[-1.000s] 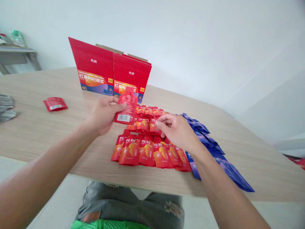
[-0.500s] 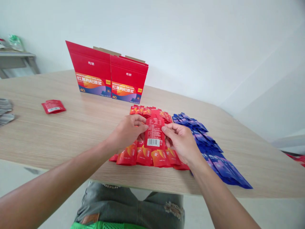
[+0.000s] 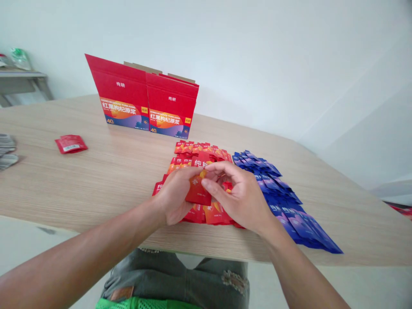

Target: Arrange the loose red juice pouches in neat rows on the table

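Observation:
A flat red pouch [image 3: 200, 196], its printed front facing me, is held over the rows of pouches. My left hand [image 3: 178, 191] is closed on the pouch's left side. My right hand [image 3: 240, 193] is closed at its right edge, thumb and forefinger bent against it; the other fingers are partly hidden. Beneath both hands lie overlapping rows of red pouches [image 3: 183, 161], partly covered by the hands. Just right of my right hand, overlapping rows of blue pouches [image 3: 296, 219] reach toward the table's front edge.
Two red cartons [image 3: 124, 92] with raised flaps stand side by side at the back of the wooden table [image 3: 106, 184]. Away to the left lies another red pouch pile [image 3: 71, 143], barcode side up. Grey striped items [image 3: 7, 150] sit at the far left edge.
The held pouch has turned from its barcode back to its printed front. My left hand has come lower and rolled over; my right hand has shifted left across the pouch.

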Available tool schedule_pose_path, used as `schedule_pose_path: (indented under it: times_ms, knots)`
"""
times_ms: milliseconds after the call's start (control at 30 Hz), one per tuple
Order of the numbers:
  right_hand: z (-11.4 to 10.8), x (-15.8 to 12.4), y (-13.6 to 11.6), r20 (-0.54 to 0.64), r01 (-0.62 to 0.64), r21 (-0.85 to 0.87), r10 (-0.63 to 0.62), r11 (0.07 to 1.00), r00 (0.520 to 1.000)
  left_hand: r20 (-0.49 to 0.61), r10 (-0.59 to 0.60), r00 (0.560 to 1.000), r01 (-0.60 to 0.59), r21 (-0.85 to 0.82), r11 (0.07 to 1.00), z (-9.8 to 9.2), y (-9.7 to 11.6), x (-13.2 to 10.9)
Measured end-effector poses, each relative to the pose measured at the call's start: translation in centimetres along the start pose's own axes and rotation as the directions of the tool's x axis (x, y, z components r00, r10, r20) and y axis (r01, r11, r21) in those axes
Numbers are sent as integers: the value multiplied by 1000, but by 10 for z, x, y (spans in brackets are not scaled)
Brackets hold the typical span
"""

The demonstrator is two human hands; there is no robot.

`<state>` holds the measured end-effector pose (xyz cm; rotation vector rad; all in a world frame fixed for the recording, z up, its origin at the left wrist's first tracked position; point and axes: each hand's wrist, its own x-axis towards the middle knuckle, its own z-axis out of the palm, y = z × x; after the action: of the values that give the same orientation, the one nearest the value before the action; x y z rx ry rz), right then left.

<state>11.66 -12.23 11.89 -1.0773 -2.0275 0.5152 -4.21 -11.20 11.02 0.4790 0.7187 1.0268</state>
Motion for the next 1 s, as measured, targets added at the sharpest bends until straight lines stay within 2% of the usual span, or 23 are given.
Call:
schedule_pose_path:
  times_ms: [67, 167, 300, 400, 533, 733, 1000]
  knots:
    - [-5, -13, 4, 45, 55, -94, -51, 994, 998, -72, -24, 997, 24, -4, 1000, -1, -4, -6]
    - [-5, -33, 5, 188, 108, -240, -62, 965, 980, -124, -19, 992, 22, 25, 999, -2, -17, -18]
    - [2, -59, 0, 273, 74, -344, 25, 936, 962, -95, -41, 995, 45, 38, 998, -6, -44, -32]
    - [3, -75, -3, 270, 1, -376, 108, 927, 957, -18, -86, 996, 87, 59, 994, -8, -57, -38]
    - [2, -88, 0, 218, -63, -402, 163, 914, 962, 46, -90, 995, 85, 101, 991, -8, -63, -39]
    - [3, -91, 6, 140, -62, -381, 123, 922, 982, 74, -96, 993, 81, 189, 979, -11, -65, -34]
    - [-15, -89, 6, 94, -17, -324, 50, 946, 994, 257, -96, 962, 25, 269, 963, -9, -57, -27]
